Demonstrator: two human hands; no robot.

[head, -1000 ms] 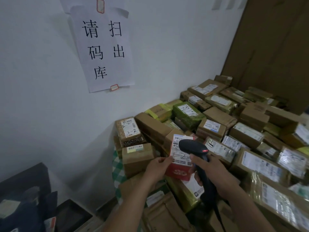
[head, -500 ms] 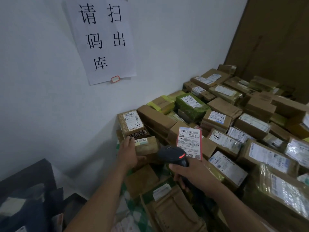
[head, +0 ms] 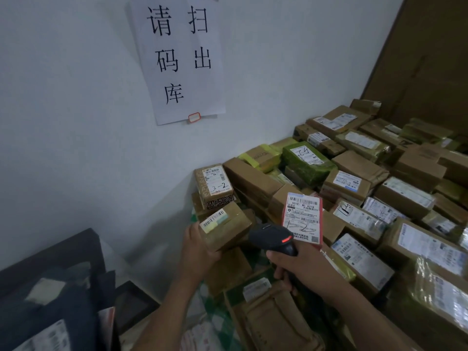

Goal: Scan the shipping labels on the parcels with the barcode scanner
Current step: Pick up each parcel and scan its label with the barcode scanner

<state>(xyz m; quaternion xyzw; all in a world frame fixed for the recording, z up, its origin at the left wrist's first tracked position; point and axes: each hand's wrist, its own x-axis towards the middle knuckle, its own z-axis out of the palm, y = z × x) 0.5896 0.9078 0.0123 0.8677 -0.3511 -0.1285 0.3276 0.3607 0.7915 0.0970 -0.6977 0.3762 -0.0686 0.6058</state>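
Right grip (head: 298, 269) curled round scanner (head: 272, 239) — nose pointing left; left grip (head: 200, 252) clasps taped box (head: 225, 226).

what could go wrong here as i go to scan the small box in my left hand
1. The scanner in the right hand sits close to both the barcode on the small brown box and the label on the red parcel, so it might read the wrong code.
2. The left hand grips that box just below the box marked 3-2; pulling it out could tip that stack.
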